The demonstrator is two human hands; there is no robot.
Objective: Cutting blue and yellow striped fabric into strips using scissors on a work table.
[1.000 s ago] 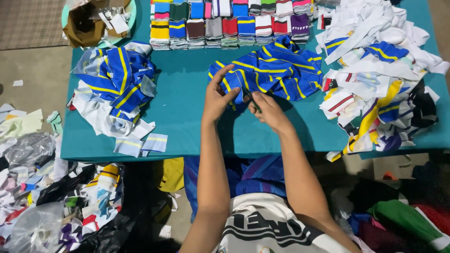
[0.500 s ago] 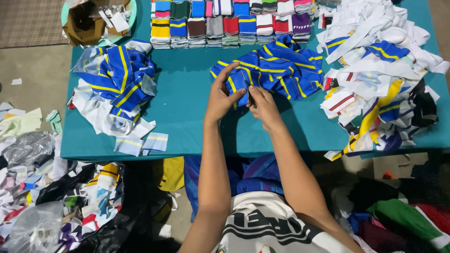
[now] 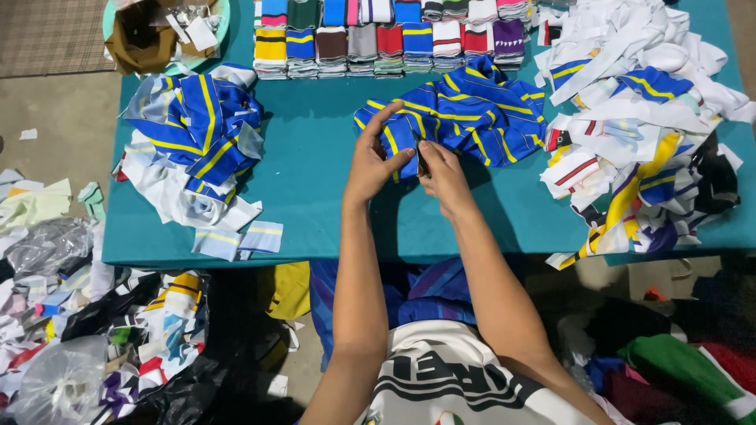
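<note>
Blue-and-yellow striped fabric pile, teal counter

Pile [image 3: 465, 110] lies mid-counter [image 3: 315, 181]. Left hand [image 3: 372, 161] fingers grasp its near edge; right hand [image 3: 442, 173] fingers pinch a small dark tool, kind unclear. Folded stacks [image 3: 378, 43] behind; mixed scraps [image 3: 646, 118] right

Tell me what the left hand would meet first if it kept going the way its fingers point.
The left hand already touches the blue, yellow-striped fabric pile; straight beyond, probably the row of folded coloured knit pieces.

Garment workshop: sorted fabric trim stacks [image 3: 378, 39]
</note>
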